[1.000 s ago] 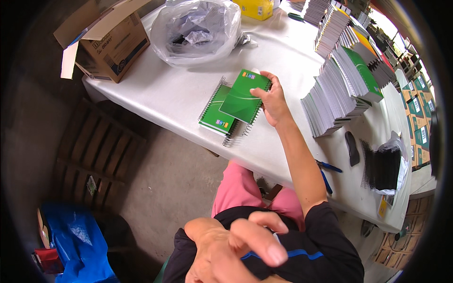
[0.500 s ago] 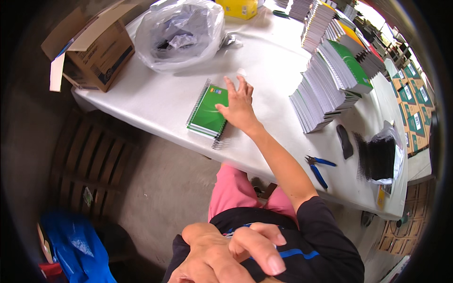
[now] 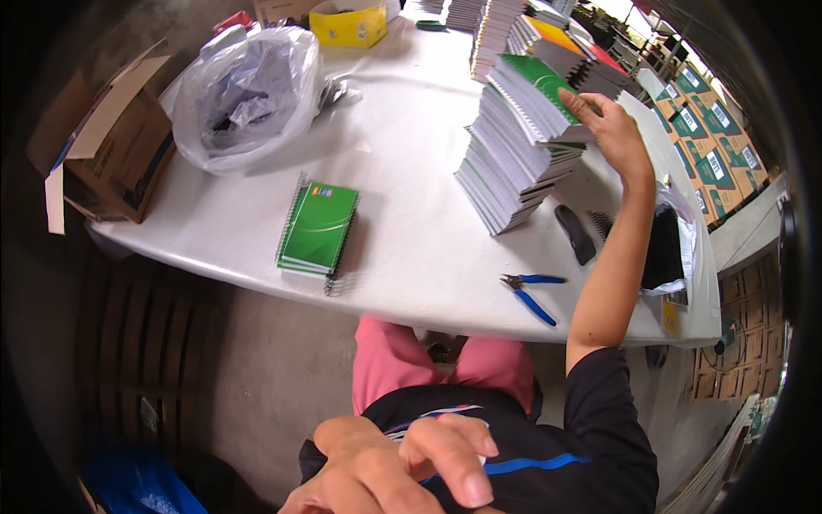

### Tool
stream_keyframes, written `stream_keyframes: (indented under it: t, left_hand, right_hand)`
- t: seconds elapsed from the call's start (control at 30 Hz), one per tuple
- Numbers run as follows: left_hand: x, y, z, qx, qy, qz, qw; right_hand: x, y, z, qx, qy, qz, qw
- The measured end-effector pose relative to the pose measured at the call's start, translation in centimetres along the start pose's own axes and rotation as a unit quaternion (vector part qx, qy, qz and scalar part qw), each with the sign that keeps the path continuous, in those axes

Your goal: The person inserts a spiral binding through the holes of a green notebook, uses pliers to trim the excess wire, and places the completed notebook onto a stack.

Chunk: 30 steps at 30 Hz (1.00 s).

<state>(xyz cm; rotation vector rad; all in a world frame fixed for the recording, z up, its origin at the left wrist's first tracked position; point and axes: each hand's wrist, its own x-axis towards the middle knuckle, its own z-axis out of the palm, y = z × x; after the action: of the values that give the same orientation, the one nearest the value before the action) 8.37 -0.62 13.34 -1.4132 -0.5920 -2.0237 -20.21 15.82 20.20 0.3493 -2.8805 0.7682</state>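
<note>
At two o'clock, the right hand [image 3: 610, 130] presses its thumb against a tall stack of green-covered, white-paged notebooks [image 3: 514, 146] on the white-covered bench [image 3: 411, 236]; its grip is unclear. At six, the left hand [image 3: 372, 473] is half-curled, contents uncertain. At ten, a low pile of green wire-bound notebooks [image 3: 315, 230] bears a small multicoloured label [image 3: 323, 192], too small to read.

Right arm [image 3: 606, 278] outstretched, right hand [image 3: 610, 128] bent inward, left hand [image 3: 385, 475] loosely curled.
</note>
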Motion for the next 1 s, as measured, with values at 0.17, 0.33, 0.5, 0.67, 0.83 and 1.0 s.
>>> stream_keyframes:
  t: [0.17, 0.33, 0.5, 0.67, 0.83, 1.0]
  left_hand:
    - [0.5, -1.1, 0.6, -0.025, -0.022, -0.013, 0.999]
    - [0.4, -0.3, 1.7, -0.026, -0.017, -0.066, 0.997]
    - [-0.6, 0.0, 1.5, 0.04, 0.001, -0.082, 0.996]
    - [1.8, -3.7, -3.8, 0.478, -0.014, -0.19, 0.858]
    - [4.1, -12.8, -10.3, 0.723, -0.119, -0.145, 0.665]
    - [4.3, -16.0, -12.2, 0.744, -0.149, -0.212, 0.616]
  right_hand:
    - [0.5, 0.8, 0.3, 0.045, 0.056, -0.059, 0.996]
    - [0.9, 0.6, 1.1, 0.006, 0.165, -0.088, 0.982]
    - [0.6, 0.2, 1.6, 0.076, 0.222, -0.047, 0.971]
    - [0.3, 1.2, 0.7, 0.137, 0.205, -0.021, 0.969]
    - [0.7, 1.3, 0.5, 0.074, 0.262, -0.041, 0.961]
    - [-2.0, 2.0, -1.5, 0.164, 0.379, -0.082, 0.907]
